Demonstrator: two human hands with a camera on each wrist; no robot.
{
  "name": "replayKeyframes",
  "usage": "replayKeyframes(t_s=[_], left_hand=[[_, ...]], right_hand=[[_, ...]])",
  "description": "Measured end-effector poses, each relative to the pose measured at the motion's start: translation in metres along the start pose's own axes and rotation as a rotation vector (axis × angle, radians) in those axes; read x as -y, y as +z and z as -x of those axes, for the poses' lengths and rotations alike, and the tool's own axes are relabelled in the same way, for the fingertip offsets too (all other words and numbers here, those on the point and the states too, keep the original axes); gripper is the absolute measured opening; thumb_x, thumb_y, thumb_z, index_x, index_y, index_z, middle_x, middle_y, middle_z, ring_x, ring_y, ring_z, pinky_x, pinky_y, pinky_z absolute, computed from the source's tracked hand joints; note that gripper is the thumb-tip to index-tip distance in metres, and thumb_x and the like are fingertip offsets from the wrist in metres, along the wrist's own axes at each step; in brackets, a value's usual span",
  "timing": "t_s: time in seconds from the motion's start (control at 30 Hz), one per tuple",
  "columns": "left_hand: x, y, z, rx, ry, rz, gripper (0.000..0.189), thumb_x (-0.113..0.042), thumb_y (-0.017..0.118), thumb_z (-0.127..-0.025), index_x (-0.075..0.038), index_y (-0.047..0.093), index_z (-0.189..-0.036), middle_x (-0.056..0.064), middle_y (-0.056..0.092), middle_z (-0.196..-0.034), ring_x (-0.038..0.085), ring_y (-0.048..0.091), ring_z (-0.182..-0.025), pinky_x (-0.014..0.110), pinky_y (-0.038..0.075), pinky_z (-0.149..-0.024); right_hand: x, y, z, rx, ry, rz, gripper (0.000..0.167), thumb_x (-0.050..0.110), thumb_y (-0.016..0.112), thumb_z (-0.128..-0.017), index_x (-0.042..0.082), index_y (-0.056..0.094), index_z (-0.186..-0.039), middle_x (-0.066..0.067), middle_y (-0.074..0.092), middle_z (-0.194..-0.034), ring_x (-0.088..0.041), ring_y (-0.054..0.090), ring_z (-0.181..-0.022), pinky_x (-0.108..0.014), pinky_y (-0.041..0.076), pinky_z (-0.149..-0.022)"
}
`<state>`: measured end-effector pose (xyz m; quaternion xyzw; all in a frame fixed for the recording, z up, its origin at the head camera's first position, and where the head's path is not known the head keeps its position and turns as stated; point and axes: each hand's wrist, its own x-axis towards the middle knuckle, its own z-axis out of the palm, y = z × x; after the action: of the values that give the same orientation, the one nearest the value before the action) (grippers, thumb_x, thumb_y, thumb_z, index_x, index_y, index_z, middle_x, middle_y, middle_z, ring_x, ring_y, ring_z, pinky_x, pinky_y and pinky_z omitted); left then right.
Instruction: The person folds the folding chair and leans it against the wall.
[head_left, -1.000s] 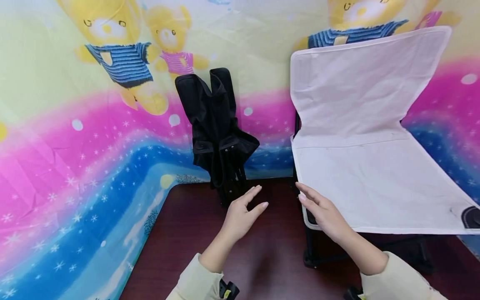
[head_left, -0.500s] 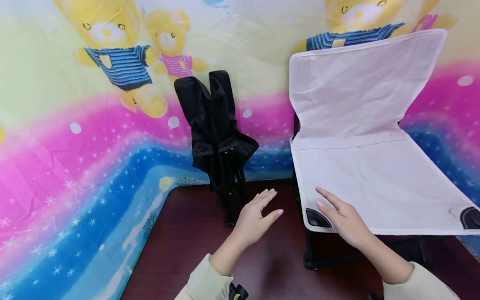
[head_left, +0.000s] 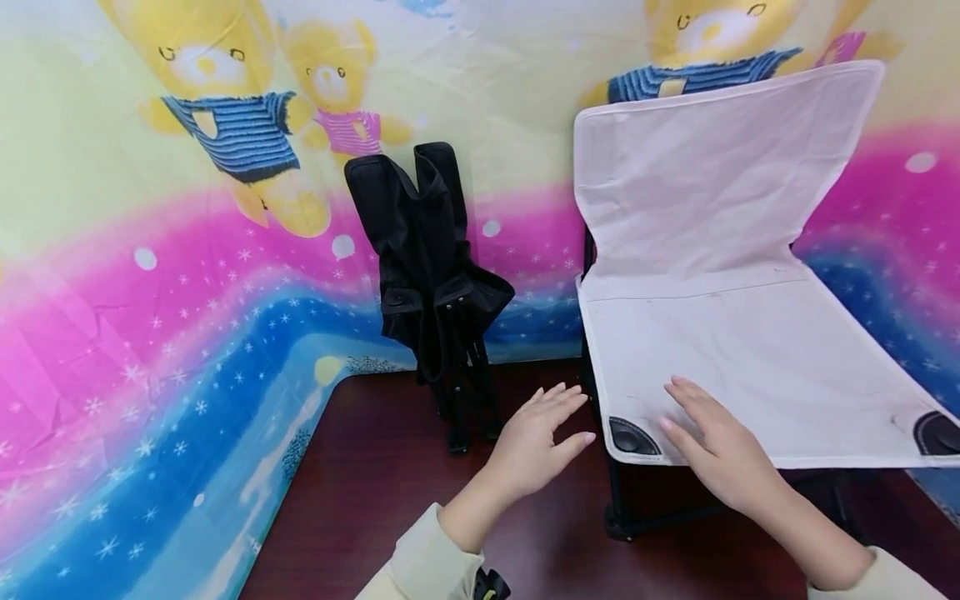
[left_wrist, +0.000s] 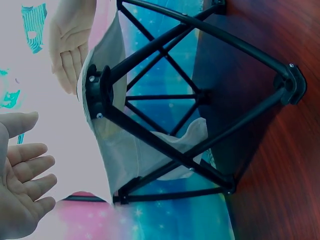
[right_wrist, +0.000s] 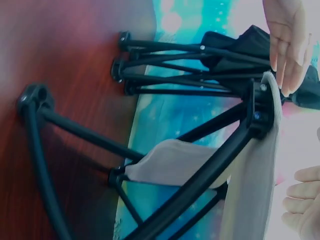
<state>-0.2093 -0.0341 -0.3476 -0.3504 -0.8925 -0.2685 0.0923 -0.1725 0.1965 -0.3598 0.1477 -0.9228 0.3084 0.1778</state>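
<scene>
A white fabric folding chair [head_left: 705, 342] stands unfolded on the right, its black tube frame [left_wrist: 170, 45] showing from the side in the left wrist view. Over the chair's front left part hovers my right hand [head_left: 727, 450], fingers extended and holding nothing. My left hand [head_left: 532, 450] is held in the air just left of the seat's front corner, palm turned inward, with nothing in it. Left of both hands a folded black chair [head_left: 427, 267] stands upright against the wall; its bunched legs [right_wrist: 185, 70] appear in the right wrist view.
Both chairs stand on a dark red-brown wooden table [head_left: 360, 500]. Behind them hangs a colourful cloth [head_left: 247, 350] printed with bears, which also runs along the table's left side. A black corner patch [head_left: 633, 437] marks the white seat's front left corner.
Both hands have shifted to the right, the right one further over the white seat. More of the folded black chair's legs and the seat's corner patch now show. Neither chair has moved.
</scene>
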Motion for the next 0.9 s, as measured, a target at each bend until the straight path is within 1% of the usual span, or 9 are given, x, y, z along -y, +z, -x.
replayKeyframes(t_s=[0.13, 0.33, 0.5, 0.57, 0.67, 0.8, 0.9], left_hand=[[-0.004, 0.003, -0.002, 0.019, 0.038, -0.051, 0.046, -0.033, 0.052, -0.085, -0.012, 0.046, -0.126, -0.001, 0.041, -0.130, 0.007, 0.025, -0.124, 0.028, 0.017, -0.102], [-0.010, 0.010, -0.003, 0.031, 0.097, -0.097, 0.046, -0.033, 0.052, -0.085, -0.012, 0.046, -0.126, -0.001, 0.041, -0.130, 0.009, 0.025, -0.124, 0.027, 0.016, -0.102], [-0.014, 0.014, -0.003, 0.037, 0.132, -0.138, 0.045, -0.033, 0.052, -0.085, -0.011, 0.048, -0.125, -0.001, 0.041, -0.130, 0.009, 0.027, -0.123, 0.025, 0.015, -0.102], [-0.016, 0.017, -0.003, 0.044, 0.145, -0.153, 0.045, -0.033, 0.051, -0.085, -0.012, 0.048, -0.125, -0.001, 0.041, -0.130, 0.009, 0.027, -0.123, 0.025, 0.014, -0.102], [-0.018, 0.020, -0.003, 0.050, 0.170, -0.178, 0.045, -0.034, 0.051, -0.086, -0.012, 0.047, -0.125, -0.001, 0.041, -0.130, 0.010, 0.028, -0.123, 0.024, 0.014, -0.102], [-0.020, 0.022, -0.004, 0.052, 0.189, -0.207, 0.046, -0.035, 0.051, -0.085, -0.013, 0.047, -0.125, -0.002, 0.041, -0.130, 0.008, 0.029, -0.122, 0.024, 0.014, -0.102], [-0.021, 0.023, -0.004, 0.058, 0.192, -0.215, 0.046, -0.036, 0.051, -0.085, -0.013, 0.047, -0.125, -0.003, 0.042, -0.129, 0.007, 0.028, -0.122, 0.022, 0.013, -0.102]], right_hand=[[-0.008, -0.003, 0.005, -0.028, -0.021, 0.055, 0.048, 0.024, 0.050, -0.088, -0.005, 0.041, -0.125, -0.022, 0.034, -0.130, -0.031, 0.025, -0.123, -0.041, 0.016, -0.101], [-0.018, -0.009, 0.012, -0.019, -0.005, 0.108, 0.049, 0.024, 0.046, -0.089, -0.006, 0.037, -0.127, -0.024, 0.031, -0.132, -0.030, 0.019, -0.126, -0.042, 0.010, -0.102], [-0.027, -0.015, 0.020, -0.058, -0.016, 0.125, 0.047, 0.021, 0.046, -0.089, -0.005, 0.038, -0.127, -0.025, 0.032, -0.130, -0.027, 0.018, -0.127, -0.034, 0.005, -0.104], [-0.032, -0.019, 0.024, -0.065, -0.007, 0.128, 0.047, 0.020, 0.047, -0.089, -0.005, 0.037, -0.127, -0.026, 0.032, -0.130, -0.027, 0.017, -0.127, -0.034, 0.004, -0.104], [-0.041, -0.025, 0.027, -0.044, 0.030, 0.140, 0.049, 0.021, 0.045, -0.090, -0.007, 0.034, -0.128, -0.028, 0.029, -0.131, -0.030, 0.014, -0.127, -0.037, 0.001, -0.103], [-0.051, -0.032, 0.031, -0.010, 0.101, 0.158, 0.053, 0.024, 0.043, -0.091, -0.011, 0.029, -0.129, -0.031, 0.024, -0.132, -0.034, 0.009, -0.127, -0.044, -0.001, -0.101], [-0.056, -0.033, 0.035, -0.011, 0.147, 0.177, 0.054, 0.025, 0.041, -0.091, -0.013, 0.028, -0.128, -0.032, 0.021, -0.132, -0.035, 0.006, -0.127, -0.048, -0.002, -0.100]])
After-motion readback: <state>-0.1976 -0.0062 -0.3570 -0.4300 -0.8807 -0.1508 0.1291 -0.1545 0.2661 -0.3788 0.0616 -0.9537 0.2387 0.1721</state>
